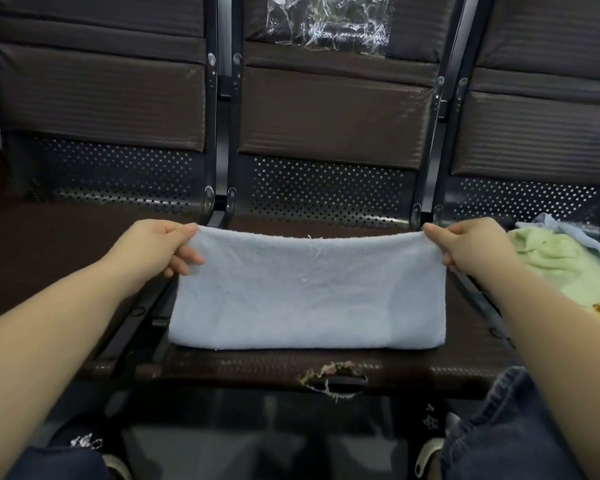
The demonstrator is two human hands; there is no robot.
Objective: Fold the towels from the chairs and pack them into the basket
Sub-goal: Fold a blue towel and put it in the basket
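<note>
At the centre of the frame a pale blue towel (307, 289) lies on the middle seat (326, 367) of a row of dark waiting-room chairs, already doubled into a long rectangle with its near fold towards the seat's front edge. The left hand (156, 245) pinches the far left corner between thumb and curled fingers; the right hand (465, 244) pinches the far right corner the same way, and the far edge sags a little between them.

The step in hand looks like squaring this fold — or starting the next one. To do it well, I would pull both corners gently apart until the sag goes, keep the layers pinched together so they do not slip, then lay the far edge down level with the near one and smooth from the middle outward.

At the right edge of the frame a heap of unfolded towels — green (561, 268), with blue and yellow showing — waits on the next seat. No basket is in view.
</note>
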